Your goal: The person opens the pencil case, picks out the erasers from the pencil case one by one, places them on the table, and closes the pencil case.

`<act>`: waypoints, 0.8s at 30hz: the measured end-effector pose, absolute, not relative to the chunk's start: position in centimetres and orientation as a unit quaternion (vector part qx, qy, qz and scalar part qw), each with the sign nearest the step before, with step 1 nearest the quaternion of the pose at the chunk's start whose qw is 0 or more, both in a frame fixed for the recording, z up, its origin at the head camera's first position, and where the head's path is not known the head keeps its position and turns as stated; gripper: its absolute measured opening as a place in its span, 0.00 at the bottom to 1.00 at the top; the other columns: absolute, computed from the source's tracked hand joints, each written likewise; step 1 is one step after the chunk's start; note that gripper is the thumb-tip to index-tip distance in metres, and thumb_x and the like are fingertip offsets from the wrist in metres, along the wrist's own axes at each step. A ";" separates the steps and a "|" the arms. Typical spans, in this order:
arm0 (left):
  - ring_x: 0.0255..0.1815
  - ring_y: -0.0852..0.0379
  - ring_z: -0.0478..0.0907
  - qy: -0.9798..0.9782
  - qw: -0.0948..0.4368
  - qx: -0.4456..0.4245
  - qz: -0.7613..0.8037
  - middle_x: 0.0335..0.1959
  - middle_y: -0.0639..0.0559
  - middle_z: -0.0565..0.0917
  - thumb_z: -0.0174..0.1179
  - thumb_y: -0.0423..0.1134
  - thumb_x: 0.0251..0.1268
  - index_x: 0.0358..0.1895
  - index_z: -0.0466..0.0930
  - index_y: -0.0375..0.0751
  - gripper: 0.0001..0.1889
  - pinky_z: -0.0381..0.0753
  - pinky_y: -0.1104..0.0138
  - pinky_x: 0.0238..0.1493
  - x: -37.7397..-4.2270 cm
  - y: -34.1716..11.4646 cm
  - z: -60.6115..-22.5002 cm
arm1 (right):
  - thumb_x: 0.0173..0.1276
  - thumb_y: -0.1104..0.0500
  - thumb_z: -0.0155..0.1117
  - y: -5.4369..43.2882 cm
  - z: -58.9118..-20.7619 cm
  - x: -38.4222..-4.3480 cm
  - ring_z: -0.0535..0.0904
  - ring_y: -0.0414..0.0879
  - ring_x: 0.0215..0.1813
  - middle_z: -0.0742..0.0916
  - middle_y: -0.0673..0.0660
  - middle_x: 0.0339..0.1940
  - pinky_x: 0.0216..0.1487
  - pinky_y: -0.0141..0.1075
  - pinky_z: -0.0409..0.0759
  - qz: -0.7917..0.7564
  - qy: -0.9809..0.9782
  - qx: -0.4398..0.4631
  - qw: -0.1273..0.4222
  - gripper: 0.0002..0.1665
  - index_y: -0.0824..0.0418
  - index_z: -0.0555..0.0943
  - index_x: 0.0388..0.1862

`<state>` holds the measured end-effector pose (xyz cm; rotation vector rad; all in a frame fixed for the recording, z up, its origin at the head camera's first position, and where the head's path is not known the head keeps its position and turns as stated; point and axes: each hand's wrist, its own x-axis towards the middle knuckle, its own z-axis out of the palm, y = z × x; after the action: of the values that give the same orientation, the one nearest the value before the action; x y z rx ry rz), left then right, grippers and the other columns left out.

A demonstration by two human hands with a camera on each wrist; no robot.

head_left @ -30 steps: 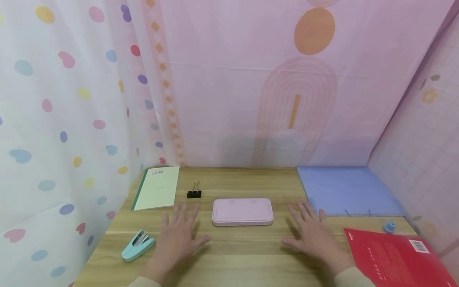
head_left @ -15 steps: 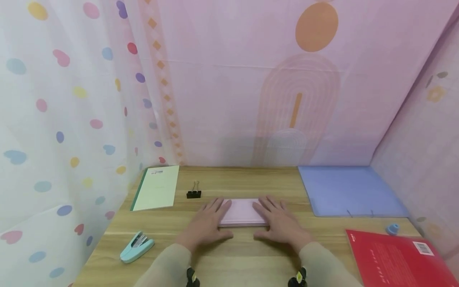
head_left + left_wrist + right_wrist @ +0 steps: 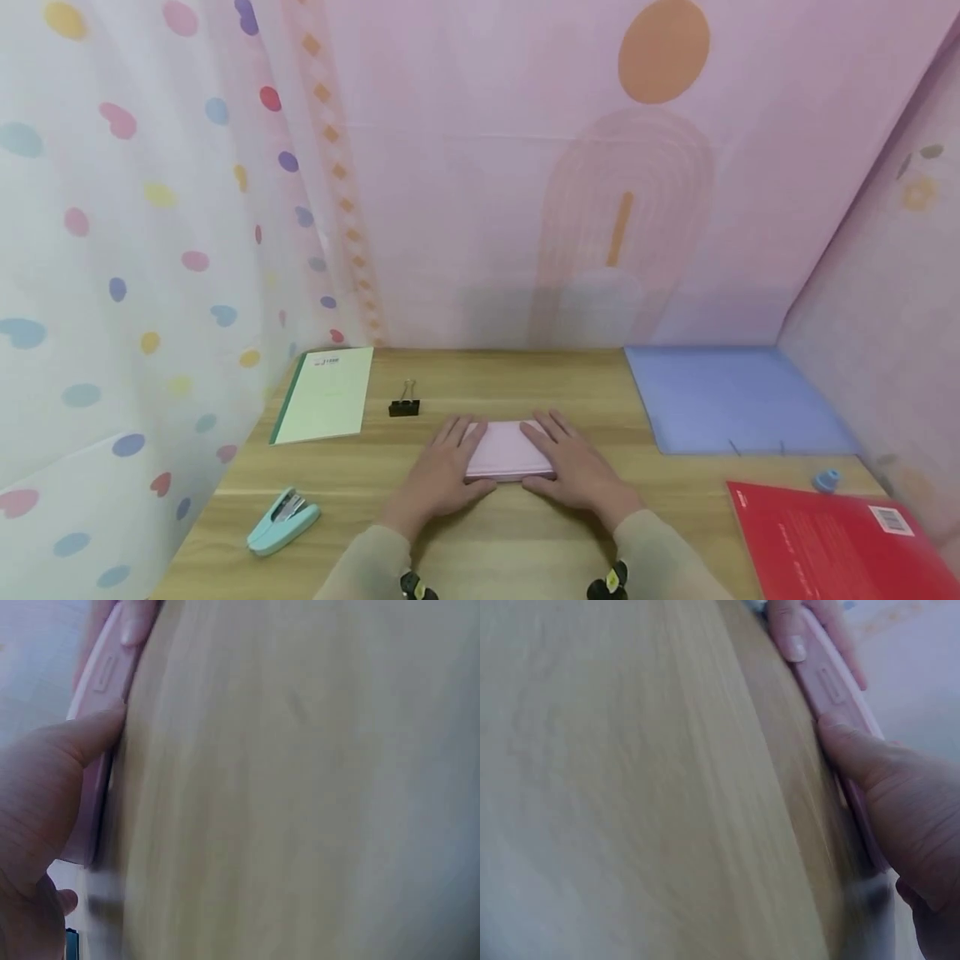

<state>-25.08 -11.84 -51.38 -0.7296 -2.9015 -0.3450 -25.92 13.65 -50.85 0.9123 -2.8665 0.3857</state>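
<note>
A flat pink pencil case [image 3: 508, 451] lies near the middle of the wooden table, between both hands. My left hand [image 3: 444, 471] grips its left end, with the fingers over the top and the thumb along the front side. On the right end, my right hand [image 3: 573, 468] holds it the same way. In the left wrist view, the left thumb [image 3: 94, 733] presses the front side of the case, which has a small raised catch. The right wrist view shows the right thumb [image 3: 855, 750] on that same side. Both ends of the case are hidden under the hands.
A black binder clip [image 3: 404, 407] and a pale green notebook [image 3: 324, 396] lie at the back left. A mint stapler [image 3: 282, 522] is at the left. To the right are a blue folder [image 3: 738, 400], a small blue piece [image 3: 827, 480] and a red book [image 3: 825, 542].
Both hands have moved inward from either side of the pencil case and taken hold of its ends. The case sits slightly closer to me than before.
</note>
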 end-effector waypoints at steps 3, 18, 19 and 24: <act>0.74 0.40 0.50 -0.960 0.074 -0.237 -0.129 0.74 0.41 0.57 0.59 0.68 0.55 0.76 0.53 0.45 0.49 0.53 0.46 0.71 -24.6 -11.9 -51.2 | 0.62 0.31 0.58 13.5 -50.6 -25.6 0.49 0.58 0.76 0.60 0.58 0.76 0.71 0.54 0.57 0.140 -0.941 0.303 0.056 0.49 0.48 0.58 0.76; 0.71 0.45 0.58 -0.950 0.094 -0.208 -0.213 0.70 0.46 0.65 0.71 0.60 0.44 0.72 0.63 0.46 0.49 0.60 0.48 0.68 -21.9 -11.6 -51.5 | 0.59 0.34 0.64 13.4 -51.5 -22.9 0.53 0.57 0.75 0.64 0.56 0.75 0.72 0.53 0.56 0.162 -0.941 0.289 0.070 0.48 0.47 0.61 0.75; 0.71 0.45 0.58 -0.951 0.091 -0.206 -0.213 0.70 0.45 0.64 0.71 0.60 0.44 0.72 0.63 0.46 0.49 0.60 0.48 0.68 -21.9 -11.6 -51.4 | 0.58 0.34 0.65 13.4 -51.5 -22.9 0.54 0.56 0.75 0.64 0.56 0.75 0.71 0.53 0.56 0.162 -0.941 0.289 0.072 0.48 0.47 0.61 0.75; 0.71 0.44 0.57 -0.952 0.081 -0.203 -0.216 0.70 0.46 0.64 0.71 0.59 0.45 0.72 0.62 0.47 0.49 0.61 0.47 0.68 -22.0 -11.3 -51.3 | 0.57 0.35 0.67 13.5 -51.1 -22.9 0.58 0.56 0.73 0.67 0.57 0.73 0.68 0.53 0.63 0.161 -0.937 0.297 0.086 0.48 0.48 0.64 0.74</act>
<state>-22.02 -11.33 -51.28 -0.6056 -2.8457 -0.6455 -22.90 13.52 -51.09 0.8848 -2.7941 0.4809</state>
